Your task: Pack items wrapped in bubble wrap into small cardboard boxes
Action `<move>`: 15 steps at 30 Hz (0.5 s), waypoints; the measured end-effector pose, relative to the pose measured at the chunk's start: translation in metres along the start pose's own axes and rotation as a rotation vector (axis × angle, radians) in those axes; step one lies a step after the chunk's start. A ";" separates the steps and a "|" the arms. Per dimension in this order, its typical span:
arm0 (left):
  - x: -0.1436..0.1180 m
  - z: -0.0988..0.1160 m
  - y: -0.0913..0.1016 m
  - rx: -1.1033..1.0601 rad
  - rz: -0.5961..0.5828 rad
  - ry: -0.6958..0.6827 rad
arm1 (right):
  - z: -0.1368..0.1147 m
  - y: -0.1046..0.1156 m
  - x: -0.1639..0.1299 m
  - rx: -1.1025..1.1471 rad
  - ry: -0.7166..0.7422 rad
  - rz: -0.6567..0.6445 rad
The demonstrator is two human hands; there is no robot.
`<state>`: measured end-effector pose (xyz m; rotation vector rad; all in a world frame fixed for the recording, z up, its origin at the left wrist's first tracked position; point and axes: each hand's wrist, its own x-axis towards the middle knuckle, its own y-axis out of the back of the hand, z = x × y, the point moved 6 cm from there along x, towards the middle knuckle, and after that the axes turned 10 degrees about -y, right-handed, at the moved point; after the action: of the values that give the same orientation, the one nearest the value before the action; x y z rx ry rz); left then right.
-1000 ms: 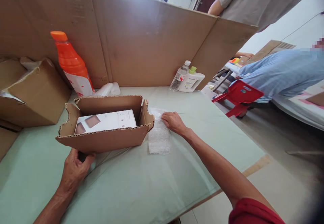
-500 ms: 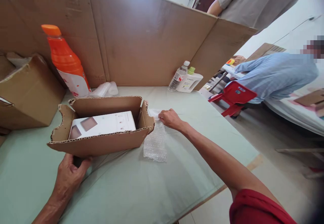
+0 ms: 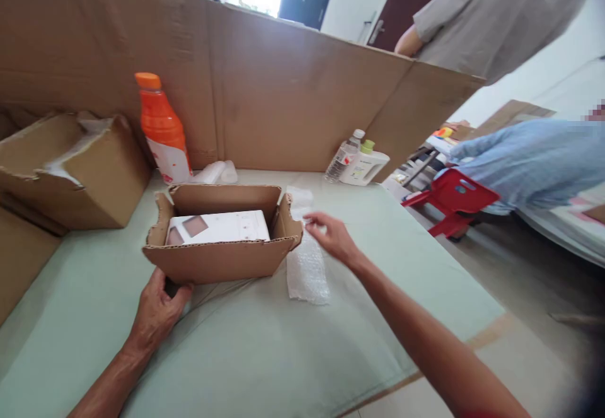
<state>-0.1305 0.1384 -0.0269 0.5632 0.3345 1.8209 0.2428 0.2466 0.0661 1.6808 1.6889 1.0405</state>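
Head view: an open-topped cardboard carton [image 3: 222, 263] is sitting on a pale green tabletop [image 3: 246, 355], just off the picture's centre toward eight o'clock. Inside, a white printed box [image 3: 227, 226] is lying lengthwise. Taking the carton as the middle of the clock, the left hand [image 3: 158, 307] is reaching to its near lower corner at seven o'clock, thumb and fingers spreading apart. At three o'clock the right hand [image 3: 333, 238] is bending its fingers, the tips meeting the edge of a strip of clear bubble wrap [image 3: 307, 276] that is lying flat beside the carton. Fingertips are partly hidden or blurred, so I cannot tell whether either hand is gripping. A red-orange bottle [image 3: 163, 131] is standing at eleven o'clock; a clear bottle [image 3: 341, 161] and a white jug [image 3: 363, 169] are standing together at two o'clock. A tall cardboard panel [image 3: 293, 103] is rising behind at twelve o'clock.
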 end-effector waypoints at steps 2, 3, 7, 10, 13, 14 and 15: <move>0.002 0.005 -0.001 -0.020 0.002 -0.013 | 0.009 -0.031 -0.045 0.145 -0.053 -0.147; 0.002 0.008 0.000 -0.028 0.007 -0.021 | 0.008 -0.043 -0.061 0.207 -0.058 -0.194; -0.001 0.020 0.000 -0.065 0.032 -0.074 | -0.014 -0.073 -0.081 0.309 -0.054 -0.252; 0.002 0.024 -0.002 -0.054 0.020 -0.095 | -0.030 -0.079 -0.062 0.317 -0.089 -0.209; 0.025 0.022 -0.006 -0.002 -0.033 -0.081 | -0.039 -0.083 -0.032 0.360 -0.137 -0.168; 0.036 0.021 -0.007 0.010 -0.047 -0.078 | -0.041 -0.085 -0.022 0.379 -0.149 -0.154; 0.048 0.020 -0.007 0.017 -0.050 -0.075 | -0.043 -0.087 -0.014 0.397 -0.157 -0.140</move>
<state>-0.1259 0.1845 -0.0033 0.6280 0.3104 1.7453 0.1589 0.2329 0.0173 1.7937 1.9662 0.5154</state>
